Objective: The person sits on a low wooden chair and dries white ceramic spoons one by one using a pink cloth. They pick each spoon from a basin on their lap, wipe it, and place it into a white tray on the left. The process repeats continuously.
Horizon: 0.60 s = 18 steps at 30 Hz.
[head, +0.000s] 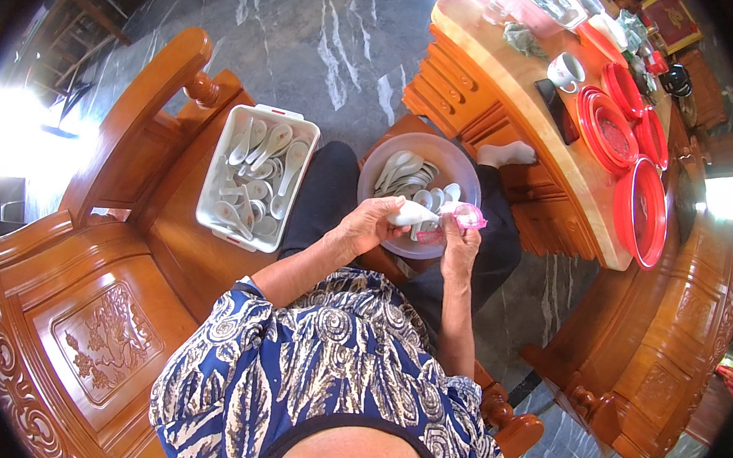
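Observation:
Above a translucent plastic basin [468,172], my left hand [370,226] grips a white ceramic soup spoon [413,214] that points to the right. My right hand [460,249] pinches a thin pink-and-clear piece of material [467,216] against the spoon's right end; whether it is plastic or cloth cannot be told. Several white spoons [406,174] lie in the basin, partly hidden by my hands. On the bench to my left stands a white rectangular plastic tub [208,197] holding many spoons [259,156] with small red motifs.
A carved wooden bench [165,239] surrounds my left side. At the right, a wooden table [484,44] bears red plastic containers [640,212], a patterned mug [566,71], a dark phone-like object [556,111] and a crumpled cloth [523,39]. Another wooden seat [641,354] stands beyond.

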Motion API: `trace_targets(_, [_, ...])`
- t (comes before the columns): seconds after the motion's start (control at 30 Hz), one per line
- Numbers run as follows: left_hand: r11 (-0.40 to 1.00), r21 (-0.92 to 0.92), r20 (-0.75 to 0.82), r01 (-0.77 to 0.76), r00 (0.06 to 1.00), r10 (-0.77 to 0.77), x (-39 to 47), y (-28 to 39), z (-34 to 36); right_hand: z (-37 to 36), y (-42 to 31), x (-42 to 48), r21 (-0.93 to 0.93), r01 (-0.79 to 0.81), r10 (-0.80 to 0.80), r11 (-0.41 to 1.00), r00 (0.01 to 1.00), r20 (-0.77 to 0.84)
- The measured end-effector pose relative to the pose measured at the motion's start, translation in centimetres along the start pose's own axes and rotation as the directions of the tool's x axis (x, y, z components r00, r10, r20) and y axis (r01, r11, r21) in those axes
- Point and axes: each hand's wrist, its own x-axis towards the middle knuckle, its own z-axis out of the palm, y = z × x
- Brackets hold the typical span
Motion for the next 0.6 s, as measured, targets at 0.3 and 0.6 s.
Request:
trace_targets(0.3, [0.929,0.262,0.006,-0.261,0.963,0.268,1.0,-0.9,2.9,4.8,0.7,-2.4,0.068,0.097,-0.083,0.993,0.98,-0.181])
trace_targets(0.6, [0.839,0.419,-0.008,-0.347,0.922,0.386,1.4,-0.3,1.1,3.5,-0.7,-2.7,-0.148,0.11,-0.127,0.983,0.986,-0.11])
